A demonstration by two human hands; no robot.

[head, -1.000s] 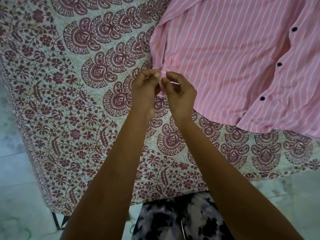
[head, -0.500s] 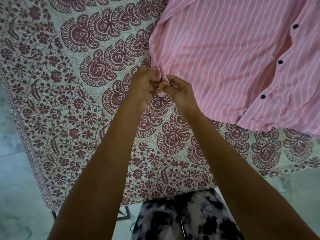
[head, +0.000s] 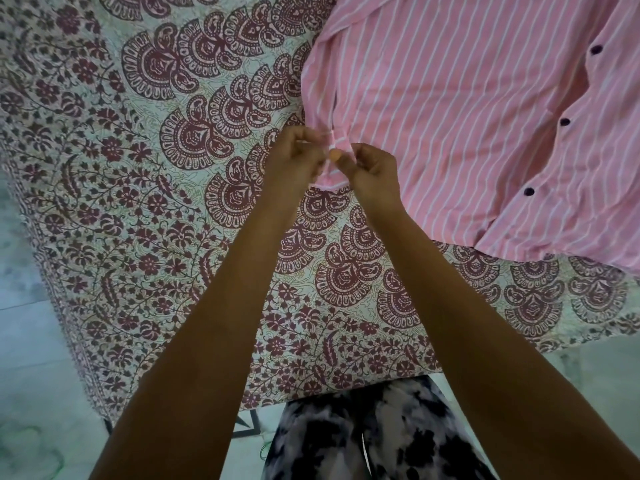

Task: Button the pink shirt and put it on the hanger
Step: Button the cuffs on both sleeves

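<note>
Pink shirt [head: 467,133], white-striped: spread over upper-right part of counter [head: 540,337], on printed cloth [head: 138,202] w/ maroon floral & fan motifs. Runs off frame at top & right. Three dark buttons [head: 565,121] in a row near shirt's right side, well apart from both hands.

Narrow fabric end [head: 329,180] at shirt's left edge, gathered into a strip, pointing toward near side of counter.

Left grip [head: 292,161]: fingers curled, clamped on that strip from the left; slightly blurred. Right grip [head: 375,171]: thumb & fingers curled, pinching same strip from the right, thumbnail up, just beside left fingertips. Both grips close together, almost touching, w/ fabric between them. Can't tell if a button or hole sits between fingertips; hidden by fingers.

Forearms [head: 467,323] reaching in from bottom of frame, bare, angled toward each other.

Below near edge of counter: black-&-white patterned trousers [head: 381,434], pale floor [head: 27,341] at left & lower right, dark frame piece [head: 244,426] just under cloth's edge.
</note>
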